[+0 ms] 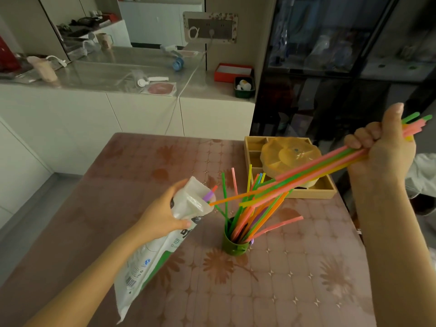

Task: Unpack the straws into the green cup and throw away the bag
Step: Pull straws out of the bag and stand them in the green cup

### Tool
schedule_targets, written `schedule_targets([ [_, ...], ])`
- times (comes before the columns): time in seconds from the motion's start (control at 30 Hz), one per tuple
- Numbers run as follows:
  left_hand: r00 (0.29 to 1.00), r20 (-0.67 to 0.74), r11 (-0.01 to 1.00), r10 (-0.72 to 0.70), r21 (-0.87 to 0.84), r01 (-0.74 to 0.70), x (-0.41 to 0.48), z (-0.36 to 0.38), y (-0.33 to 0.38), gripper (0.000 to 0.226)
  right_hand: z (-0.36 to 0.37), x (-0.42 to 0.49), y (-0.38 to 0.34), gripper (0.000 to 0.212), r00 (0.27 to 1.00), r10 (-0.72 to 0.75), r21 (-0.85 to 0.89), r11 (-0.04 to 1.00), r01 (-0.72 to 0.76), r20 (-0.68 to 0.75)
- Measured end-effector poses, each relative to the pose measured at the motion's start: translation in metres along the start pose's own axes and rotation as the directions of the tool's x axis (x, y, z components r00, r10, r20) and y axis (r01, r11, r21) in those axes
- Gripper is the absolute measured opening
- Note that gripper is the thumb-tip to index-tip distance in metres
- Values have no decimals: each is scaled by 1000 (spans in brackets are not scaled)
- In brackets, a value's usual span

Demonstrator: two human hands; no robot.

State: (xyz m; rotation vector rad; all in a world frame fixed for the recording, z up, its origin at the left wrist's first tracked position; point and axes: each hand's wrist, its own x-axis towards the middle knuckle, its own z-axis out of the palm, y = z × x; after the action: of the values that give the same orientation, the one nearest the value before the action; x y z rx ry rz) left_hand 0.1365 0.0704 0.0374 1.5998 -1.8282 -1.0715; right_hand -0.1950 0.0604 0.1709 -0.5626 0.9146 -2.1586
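— Plastic, white with green print: that is the bag (162,234), running from the lower left of the frame up toward the centre. The left hand (162,213) is clamped around its upper part, just below the open mouth.

— Is anything still in it?

— A purple straw tip and a reddish one (210,194) poke out of the mouth. Deeper inside I cannot tell.

— And the other hand?

— The right hand (382,152), at the right edge of the frame, is raised well above the table (118,166), fist closed on a bundle of straws (306,178), thumb up. Pink, green, yellow and orange ones. Their short ends stick out past the fist toward the upper right; the long ends slant down to the left, with the tips reaching close to the bag's mouth.

— Where is the green cup?

— The green cup (236,246) stands upright on the floral tablecloth, a little below centre, between the two arms. It already holds many coloured straws (250,220), fanned out and leaning in different directions; one pink straw leans low to the right.

— Anything nearby?

— A wooden compartment tray (328,191) behind the cup, toward the upper right, with a yellowish lidded dish (283,156) resting on it. The held bundle crosses in front of both.
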Motion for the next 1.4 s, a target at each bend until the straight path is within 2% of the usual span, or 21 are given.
schedule_targets([
  [0.2, 998, -41, 999, -46, -17, 45, 3, -9, -12, 94, -6, -14, 21, 33, 986, 10, -159, 987, 17, 164],
  [0.43, 991, -101, 996, -82, 38, 86, 9, -17, -30, 97, -2, -3, 12, 32, 990, -47, -187, 980, 72, 136],
  [0.8, 967, -207, 973, -148, 142, 180, 26, -34, -57, 97, 4, 4, 3, 35, 973, -53, -281, 953, 116, 223],
  [0.93, 970, -191, 974, -148, 140, 176, 25, -32, -59, 96, 13, -4, 14, 31, 966, -53, -300, 945, 131, 253],
  [1.03, 975, -176, 978, -137, 133, 162, 23, -26, -60, 96, 24, -15, 26, 27, 943, -31, -318, 937, 143, 333],
  [1.1, 977, -168, 979, -131, 130, 154, 23, -23, -59, 96, 30, -23, 36, 26, 918, -14, -362, 916, 170, 396],
  [1.23, 979, -161, 981, -125, 125, 146, 24, -17, -56, 97, 34, -46, 62, 24, 876, 3, -517, 808, 282, 482],
  [1.33, 981, -153, 985, -116, 112, 134, 25, -13, -54, 97, 29, -63, 87, 21, 871, 10, -543, 786, 297, 491],
  [1.4, 983, -152, 987, -104, 109, 122, 24, -11, -52, 97, 20, -69, 106, 30, 891, 5, -551, 787, 277, 455],
])
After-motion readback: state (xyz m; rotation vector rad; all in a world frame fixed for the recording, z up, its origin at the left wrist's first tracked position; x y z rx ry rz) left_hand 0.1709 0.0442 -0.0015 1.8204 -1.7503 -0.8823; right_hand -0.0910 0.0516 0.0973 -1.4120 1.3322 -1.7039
